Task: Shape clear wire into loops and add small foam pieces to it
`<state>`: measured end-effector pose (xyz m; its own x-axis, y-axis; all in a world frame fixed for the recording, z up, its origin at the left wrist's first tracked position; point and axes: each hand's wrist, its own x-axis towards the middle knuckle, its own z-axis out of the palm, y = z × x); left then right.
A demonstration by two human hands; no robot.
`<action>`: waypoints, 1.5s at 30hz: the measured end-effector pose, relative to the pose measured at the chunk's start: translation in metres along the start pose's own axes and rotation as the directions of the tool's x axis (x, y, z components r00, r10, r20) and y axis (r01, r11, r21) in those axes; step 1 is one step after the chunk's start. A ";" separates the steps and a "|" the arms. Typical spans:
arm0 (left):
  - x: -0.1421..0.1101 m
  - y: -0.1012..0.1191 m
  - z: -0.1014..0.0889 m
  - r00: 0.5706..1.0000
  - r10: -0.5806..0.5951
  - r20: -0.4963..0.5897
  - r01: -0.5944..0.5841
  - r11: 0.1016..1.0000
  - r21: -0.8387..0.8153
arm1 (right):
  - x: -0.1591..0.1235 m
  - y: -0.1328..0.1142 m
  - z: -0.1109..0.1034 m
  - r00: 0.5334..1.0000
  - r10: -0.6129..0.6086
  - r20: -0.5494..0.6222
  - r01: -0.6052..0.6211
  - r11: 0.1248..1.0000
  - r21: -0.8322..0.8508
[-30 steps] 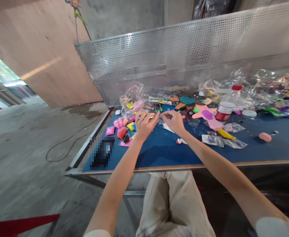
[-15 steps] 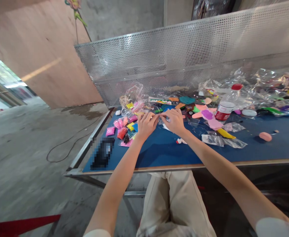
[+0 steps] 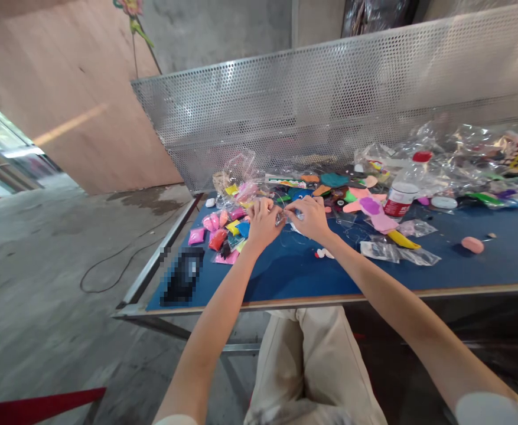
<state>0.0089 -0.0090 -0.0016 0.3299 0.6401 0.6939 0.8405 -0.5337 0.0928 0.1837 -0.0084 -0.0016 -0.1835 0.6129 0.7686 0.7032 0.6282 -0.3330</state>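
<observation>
Over the blue tabletop, my left hand and my right hand meet with their fingertips close together. Both hands are closed in a pinch around a thin, shiny strand that looks like wire. Fine loops of it seem to trail near the fingers; its full run is too thin to follow. A small white and red piece lies by my right wrist. Left of my left hand are small packets of coloured clay, among them a pink packet and a red packet.
A clear bottle with a red cap stands to the right among plastic bags and coloured clay shapes. A pink oval piece lies farther right. A blurred dark object is at the left corner. A perforated metal panel borders the back.
My fingertips have shifted slightly; the left fingers are more curled and a shiny bit shows between the hands. The objects on the table stay in place.
</observation>
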 end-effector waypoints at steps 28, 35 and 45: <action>0.002 -0.005 -0.013 0.940 -0.082 -0.330 0.006 0.974 -0.227 | 0.002 0.003 -0.008 0.996 0.047 0.071 -0.063 0.971 0.233; 0.010 -0.012 -0.025 0.980 -0.187 0.064 0.182 0.733 -0.655 | 0.001 0.004 -0.006 0.998 -0.013 0.068 0.001 0.985 0.174; 0.013 -0.021 -0.037 0.918 -0.153 0.365 0.391 0.496 -0.776 | -0.004 -0.006 -0.009 0.976 -0.216 0.002 0.214 0.967 0.135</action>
<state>-0.0203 -0.0103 0.0317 0.3313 0.8711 0.3626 0.2123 -0.4433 0.8709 0.1864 -0.0193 0.0021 -0.3327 0.4635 0.8213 0.5479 0.8038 -0.2317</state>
